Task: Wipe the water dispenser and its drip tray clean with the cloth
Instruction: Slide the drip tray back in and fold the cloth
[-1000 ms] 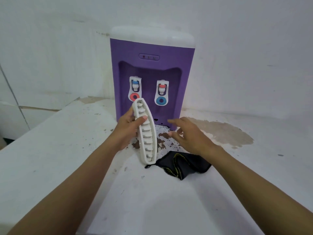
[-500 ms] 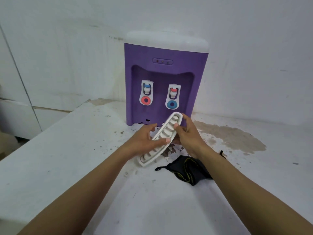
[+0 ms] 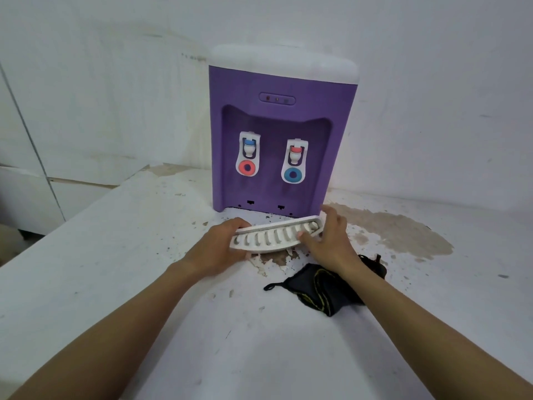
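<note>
White slotted drip tray [image 3: 275, 237] is off the water dispenser [image 3: 284, 134], held level just in front of its base, both hands on it. Left hand [image 3: 219, 248] grips the left end, fingers curled over the far edge. Right hand [image 3: 330, 241] pinches the right end, thumb on the grate, fingers round the back, index lifted. Black cloth [image 3: 320, 291] with yellow stitching lies crumpled on the counter [image 3: 115, 269] under my right forearm, neither hand touching it.

Progress, my read: tray is detached and looks fairly clean, can't tell if it's wiped. Purple front and both taps show no obvious grime, no wet streaks either. I'm either lining the tray up with the base slots [image 3: 251, 202] to refit it, or about to wipe it. Left for sure: tray back on. Wiping status unclear.
</note>
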